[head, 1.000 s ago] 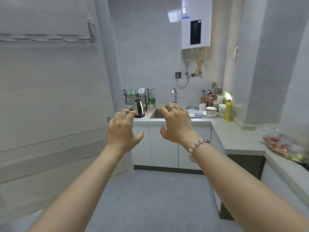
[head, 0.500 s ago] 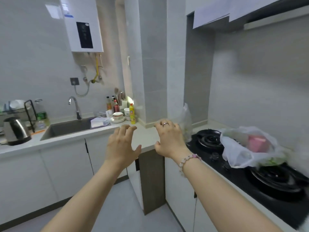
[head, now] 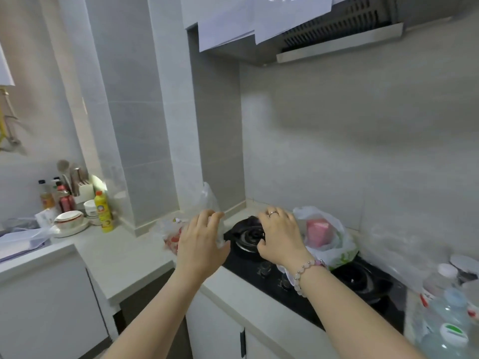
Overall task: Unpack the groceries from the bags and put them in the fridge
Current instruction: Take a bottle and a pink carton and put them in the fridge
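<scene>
Frame centre: left hand (head: pixel 201 244) before clear bag (head: pixel 204 199), right hand (head: pixel 281 237) beside white bag (head: pixel 339 237); fingers loosely spread, holding nothing.

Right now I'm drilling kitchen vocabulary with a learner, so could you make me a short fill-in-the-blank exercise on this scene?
The beaded bracelet is on the ___ wrist. The white bag with the pink item lies on the black ___. The bottle between the bowl and the tiled pillar is ___.
Missing words: right; stove; yellow.

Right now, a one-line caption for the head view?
Left hand and right hand, both open, hover before a clear bag and a white bag at the stove.
</scene>
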The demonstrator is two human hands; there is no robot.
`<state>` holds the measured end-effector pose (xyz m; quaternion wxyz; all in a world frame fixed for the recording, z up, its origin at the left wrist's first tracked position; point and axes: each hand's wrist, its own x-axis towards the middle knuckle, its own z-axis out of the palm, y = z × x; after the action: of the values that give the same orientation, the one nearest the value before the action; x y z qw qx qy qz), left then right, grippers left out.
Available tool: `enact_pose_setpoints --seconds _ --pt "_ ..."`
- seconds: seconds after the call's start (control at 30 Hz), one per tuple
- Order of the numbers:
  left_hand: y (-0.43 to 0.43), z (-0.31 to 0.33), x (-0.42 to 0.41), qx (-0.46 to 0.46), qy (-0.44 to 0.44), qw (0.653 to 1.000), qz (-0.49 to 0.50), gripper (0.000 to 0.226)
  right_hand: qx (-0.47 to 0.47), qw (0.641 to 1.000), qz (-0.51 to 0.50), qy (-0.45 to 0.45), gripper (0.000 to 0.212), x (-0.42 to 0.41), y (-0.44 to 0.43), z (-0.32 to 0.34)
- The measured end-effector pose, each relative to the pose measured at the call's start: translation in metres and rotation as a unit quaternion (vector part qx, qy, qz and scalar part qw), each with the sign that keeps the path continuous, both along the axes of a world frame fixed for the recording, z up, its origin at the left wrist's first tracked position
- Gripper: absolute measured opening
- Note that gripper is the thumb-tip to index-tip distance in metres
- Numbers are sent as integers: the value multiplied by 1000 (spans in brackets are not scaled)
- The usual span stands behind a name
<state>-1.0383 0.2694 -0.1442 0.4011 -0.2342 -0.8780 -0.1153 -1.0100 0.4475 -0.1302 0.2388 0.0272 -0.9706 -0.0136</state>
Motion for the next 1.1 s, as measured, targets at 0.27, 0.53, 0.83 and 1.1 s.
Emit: enact_pose_setpoints --seconds 0.27,0.53,0.83,1.1 --pt "83 -11 -59 -13 -26 995 -99 57 -23 990 -137 -18 46 -13 82 -21" --pt "165 -27 -126 -35 -45 967 -247 61 -49 960 -272 -54 48 -38 141 -38" --pt "197 -46 -235 -63 -43 947 -312 76 -48 930 -354 -81 49 -136 157 -42" --pt "222 -105 -296 -102 -154 935 -304 61 -48 896 -419 -142 52 -154 168 -91"
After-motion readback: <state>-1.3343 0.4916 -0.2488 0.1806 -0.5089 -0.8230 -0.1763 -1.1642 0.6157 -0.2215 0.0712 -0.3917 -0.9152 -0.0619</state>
